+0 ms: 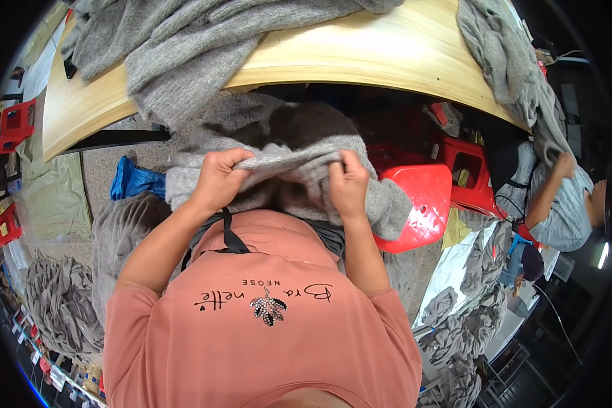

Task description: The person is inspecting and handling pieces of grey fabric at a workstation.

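A grey knitted garment (279, 146) hangs in front of me, below the edge of a wooden table (360, 58). My left hand (219, 178) is closed on its bunched edge at the left. My right hand (348, 183) pinches the same edge at the right, a hand's width away. The fabric between both hands is gathered into folds. The rest of the garment drapes down over my lap and to the right, against a red plastic stool (421, 204).
More grey knitwear (183, 47) lies across the table and hangs off its right end (510, 68). Piles of grey garments (61, 299) sit on the floor left and right. A blue bag (132, 180) lies left. Another person (564, 200) sits at the right.
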A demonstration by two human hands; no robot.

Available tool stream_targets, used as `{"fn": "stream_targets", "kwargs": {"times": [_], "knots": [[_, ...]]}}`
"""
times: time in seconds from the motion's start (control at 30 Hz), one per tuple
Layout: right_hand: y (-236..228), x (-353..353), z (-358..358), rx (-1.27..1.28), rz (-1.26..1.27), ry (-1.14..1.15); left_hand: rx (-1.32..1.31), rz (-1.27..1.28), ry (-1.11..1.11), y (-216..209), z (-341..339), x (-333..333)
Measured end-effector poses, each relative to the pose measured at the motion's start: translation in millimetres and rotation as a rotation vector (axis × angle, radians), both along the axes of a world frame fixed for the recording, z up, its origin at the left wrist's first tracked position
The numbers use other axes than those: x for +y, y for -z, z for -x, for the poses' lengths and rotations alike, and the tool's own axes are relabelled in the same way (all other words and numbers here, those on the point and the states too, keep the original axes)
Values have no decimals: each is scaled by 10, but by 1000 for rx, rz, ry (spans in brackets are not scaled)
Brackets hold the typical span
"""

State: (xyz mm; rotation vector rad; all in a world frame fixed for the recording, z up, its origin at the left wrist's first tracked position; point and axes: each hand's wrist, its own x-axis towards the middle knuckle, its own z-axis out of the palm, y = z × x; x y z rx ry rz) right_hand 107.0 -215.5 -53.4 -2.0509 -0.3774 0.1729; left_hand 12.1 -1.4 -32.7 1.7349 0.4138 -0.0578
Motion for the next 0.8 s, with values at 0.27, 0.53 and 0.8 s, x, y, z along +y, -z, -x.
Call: {"fn": "stream_targets", "kwargs": {"times": [0.27,0.53,0.8], "knots": [[-335,452,56,-347,-122,-510,-18,159,106,-205,-128,-32],[-251,384,156,787,-594,-324,141,307,96,-102,-76,-17],[-180,345,139,916,-693,-268,112,538,43,-89,-118,-46]]}}
